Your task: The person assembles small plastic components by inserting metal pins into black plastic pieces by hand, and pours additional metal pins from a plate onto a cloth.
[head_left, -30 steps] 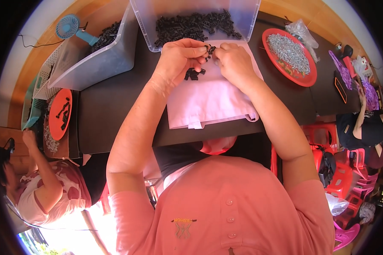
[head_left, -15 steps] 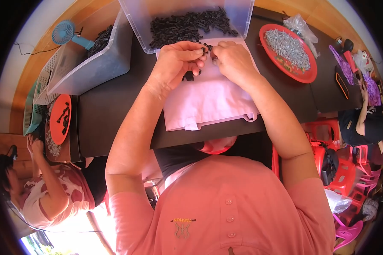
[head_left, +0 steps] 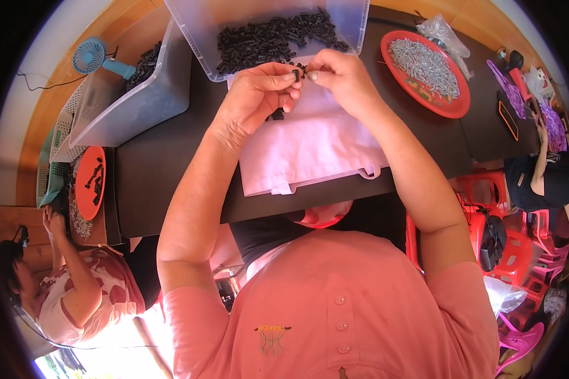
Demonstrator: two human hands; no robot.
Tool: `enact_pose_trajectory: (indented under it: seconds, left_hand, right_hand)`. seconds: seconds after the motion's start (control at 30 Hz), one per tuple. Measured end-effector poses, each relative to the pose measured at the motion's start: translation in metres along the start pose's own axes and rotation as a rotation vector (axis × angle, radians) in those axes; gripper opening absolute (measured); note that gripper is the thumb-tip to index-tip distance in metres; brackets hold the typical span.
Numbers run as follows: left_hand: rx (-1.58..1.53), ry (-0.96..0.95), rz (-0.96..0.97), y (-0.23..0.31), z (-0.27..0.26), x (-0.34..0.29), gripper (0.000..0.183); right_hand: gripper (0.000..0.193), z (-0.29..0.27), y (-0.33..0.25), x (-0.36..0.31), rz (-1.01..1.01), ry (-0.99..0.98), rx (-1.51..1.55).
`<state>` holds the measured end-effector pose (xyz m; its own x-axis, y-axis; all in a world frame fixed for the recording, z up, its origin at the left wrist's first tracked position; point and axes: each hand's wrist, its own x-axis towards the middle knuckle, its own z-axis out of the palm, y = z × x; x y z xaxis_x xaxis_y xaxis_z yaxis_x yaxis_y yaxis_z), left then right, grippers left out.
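Observation:
My left hand [head_left: 259, 91] pinches a small black plastic piece [head_left: 296, 76] between thumb and forefinger, its other fingers curled below. Close beside it, my right hand [head_left: 340, 76] has thumb and forefinger pressed together at the piece's right side. Whatever those fingertips hold is too small to make out. Both hands are above a pink cloth bag [head_left: 310, 151] spread on the dark table. A few more black pieces [head_left: 277, 114] lie on the cloth under my left hand. Just beyond the hands, a clear plastic bin [head_left: 199, 47] contains a heap of black pieces [head_left: 253, 47].
At the right, a red plate [head_left: 456, 108] carries many small silver metal parts [head_left: 423, 68]. A second clear bin [head_left: 139, 104] stands left, with a blue fan [head_left: 90, 55] behind it. An orange plate [head_left: 82, 186] holds black pieces near a co-worker [head_left: 85, 287]. Another person [head_left: 534, 180] is far right.
My right hand has turned and opened a slight gap from the left, its thumb and forefinger now showing. The whole view has shifted a little. The left hand keeps its pinch on the black piece.

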<state>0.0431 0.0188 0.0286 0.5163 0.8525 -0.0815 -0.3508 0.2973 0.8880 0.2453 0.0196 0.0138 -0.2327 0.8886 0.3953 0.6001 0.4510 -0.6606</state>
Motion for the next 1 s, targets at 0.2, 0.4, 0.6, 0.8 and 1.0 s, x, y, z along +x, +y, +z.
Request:
enact_pose_trajectory:
  seconds: [0.2, 0.4, 0.6, 0.8, 1.0]
  left_hand:
    - [0.034, 0.047, 0.012, -0.002, 0.007, -0.002, 0.013]
    - [0.133, 0.090, 0.013, -0.001, 0.016, -0.005, 0.015]
    - [0.140, 0.112, 0.029, -0.001, 0.017, -0.006, 0.015]
    - [0.113, 0.107, 0.031, -0.003, 0.014, -0.005, 0.014]
    - [0.129, 0.109, 0.025, -0.003, 0.018, -0.006, 0.013]
  right_hand:
    - [0.012, -0.010, -0.019, 0.000, 0.136, 0.022, 0.731]
    - [0.010, -0.011, -0.027, -0.002, 0.160, -0.028, 0.782]
    - [0.012, -0.009, -0.022, -0.002, 0.230, -0.039, 0.806]
    - [0.017, -0.007, -0.025, -0.002, 0.237, -0.098, 0.749]
    - [0.014, -0.011, -0.026, -0.001, 0.216, -0.051, 0.720]
